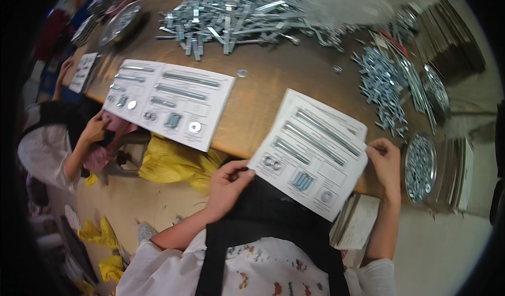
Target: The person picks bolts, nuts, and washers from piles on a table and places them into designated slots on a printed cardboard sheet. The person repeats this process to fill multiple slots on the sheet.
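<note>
item: white printed card sheet with pictured bolts, nuts and washers (310, 151), held tilted over the near edge of the brown wooden worktable (263, 93), upper half above the tabletop, lower corner hanging past the edge over a black apron (273, 217).
left hand (227, 183): clenched on the sheet's lower left corner, thumb on top, just off the table edge.
right hand (386, 164): pinched on the sheet's right edge, fingers curled behind, close beside a round metal dish of small nuts (420, 167).
under the right forearm: stack of white sheets (357, 222), off the table edge, near the lap.
left along the same edge: second white printed sheet with loose bolts, nuts and washers laid on its pictures (168, 101), its near edge overhanging the table; yellow plastic bags (171, 164) below it.
bare wood between the two sheets, open; single loose washer (242, 73) there.
far side: large heap of long zinc bolts (236, 14); smaller heap of short bolts (381, 85) to the right, well apart from the held sheet.
far left: another person's hand (97, 127) at the table's corner, apart from both hands above.
</note>
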`<state>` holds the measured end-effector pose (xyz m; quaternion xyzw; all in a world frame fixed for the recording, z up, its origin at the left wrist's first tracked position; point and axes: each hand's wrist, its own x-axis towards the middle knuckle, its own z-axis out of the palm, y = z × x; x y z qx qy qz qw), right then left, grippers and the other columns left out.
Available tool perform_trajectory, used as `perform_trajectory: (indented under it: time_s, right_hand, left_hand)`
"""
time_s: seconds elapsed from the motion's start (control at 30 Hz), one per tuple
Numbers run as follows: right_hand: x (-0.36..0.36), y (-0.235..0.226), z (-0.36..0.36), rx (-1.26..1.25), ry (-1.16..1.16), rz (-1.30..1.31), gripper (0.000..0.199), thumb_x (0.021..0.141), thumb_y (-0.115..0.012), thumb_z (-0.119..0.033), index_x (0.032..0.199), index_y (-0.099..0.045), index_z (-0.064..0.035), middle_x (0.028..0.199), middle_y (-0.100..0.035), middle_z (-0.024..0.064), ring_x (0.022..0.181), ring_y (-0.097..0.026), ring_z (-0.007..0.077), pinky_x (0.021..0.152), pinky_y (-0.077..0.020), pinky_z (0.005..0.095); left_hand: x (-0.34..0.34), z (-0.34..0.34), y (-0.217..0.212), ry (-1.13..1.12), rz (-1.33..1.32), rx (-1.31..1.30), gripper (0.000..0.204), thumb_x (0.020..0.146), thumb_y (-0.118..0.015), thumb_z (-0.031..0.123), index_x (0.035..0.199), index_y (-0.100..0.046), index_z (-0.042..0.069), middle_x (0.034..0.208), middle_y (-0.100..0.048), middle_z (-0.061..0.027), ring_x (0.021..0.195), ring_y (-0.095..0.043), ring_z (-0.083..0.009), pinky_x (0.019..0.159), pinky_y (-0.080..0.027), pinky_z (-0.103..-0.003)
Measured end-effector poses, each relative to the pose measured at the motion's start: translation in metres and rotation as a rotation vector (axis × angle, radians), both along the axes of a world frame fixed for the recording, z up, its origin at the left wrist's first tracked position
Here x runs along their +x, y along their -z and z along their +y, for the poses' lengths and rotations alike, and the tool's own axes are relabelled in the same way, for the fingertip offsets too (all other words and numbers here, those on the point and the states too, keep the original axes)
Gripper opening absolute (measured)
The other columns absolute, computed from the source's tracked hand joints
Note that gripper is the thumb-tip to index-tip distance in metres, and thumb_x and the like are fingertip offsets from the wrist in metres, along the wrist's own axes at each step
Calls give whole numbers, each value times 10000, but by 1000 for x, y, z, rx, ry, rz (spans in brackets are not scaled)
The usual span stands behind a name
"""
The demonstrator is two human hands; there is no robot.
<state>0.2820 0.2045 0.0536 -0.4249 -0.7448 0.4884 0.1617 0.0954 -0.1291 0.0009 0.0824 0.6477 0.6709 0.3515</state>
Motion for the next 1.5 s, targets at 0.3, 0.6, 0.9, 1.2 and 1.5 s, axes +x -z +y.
perform_trajectory:
  time_s: [0.3,0.6,0.9,1.2,1.5]
  right_hand:
    - [-46,16,20,-33,-196,-30,207,775,-665,20,971,-708,67,777,-650,26,663,-562,69,599,-456,225]
    - [-126,-2,15,-100,-384,-34,205,755,-655,21,946,-721,56,776,-667,31,684,-571,77,612,-454,229]
    - [-156,3,15,-134,-438,-24,178,762,-661,28,928,-724,47,768,-656,14,681,-568,74,620,-451,224]
    - [-189,27,4,-47,-475,62,187,750,-683,5,918,-740,64,727,-673,37,579,-550,70,525,-422,225]
    - [-263,13,-64,8,-483,80,139,774,-645,26,879,-732,57,716,-705,77,597,-629,116,554,-501,262]
  left_hand:
    - [-7,-11,1,-108,-119,130,243,939,-688,79,1175,-661,29,995,-693,-7,875,-634,-52,754,-495,-184]
    - [-20,-20,-7,-342,-483,200,182,980,-637,136,1146,-654,64,1025,-712,-19,933,-678,-100,785,-555,-232]
    - [-30,-28,2,-408,-595,260,156,979,-649,175,1095,-663,71,1009,-714,-18,913,-686,-97,754,-576,-216]
    - [-58,-46,15,-470,-521,323,138,967,-662,175,1066,-670,79,973,-723,-25,877,-684,-97,714,-550,-210]
    - [-127,-97,16,-615,-313,320,180,966,-656,191,1090,-658,60,904,-700,-13,786,-658,-76,688,-558,-195]
